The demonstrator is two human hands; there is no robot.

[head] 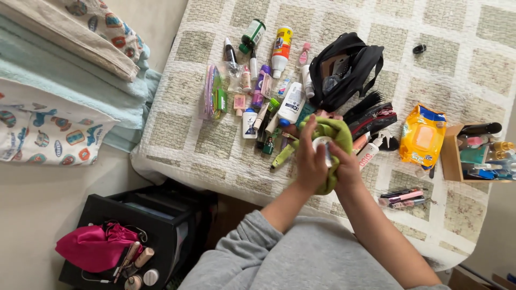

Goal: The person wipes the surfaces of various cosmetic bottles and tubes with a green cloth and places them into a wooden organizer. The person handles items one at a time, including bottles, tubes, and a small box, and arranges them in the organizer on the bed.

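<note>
Left hand and right hand meet near frame centre, both closed around a green cloth and a small white round container wrapped in it. From here I read my left fingers curled over the cloth's near side, right fingers gripping from 3 o'clock; the container's rim shows between them.

Largest item noted: quilted bed cover, cream and olive squares, carrying everything. At 9 o'clock of it, folded towels, pale blue and patterned. At 7 o'clock, a black drawer unit with a pink pouch on top.

Black bag lies at 12 o'clock of the hands, open. Yellow wipes pack at 3 o'clock, well apart; beyond it a cardboard box of bottles at the frame edge. White lotion bottle at 11 o'clock, near the cloth. White-and-yellow bottle further out at 11 o'clock. Green-capped bottle beside it. Pink pens at 4 o'clock.
</note>
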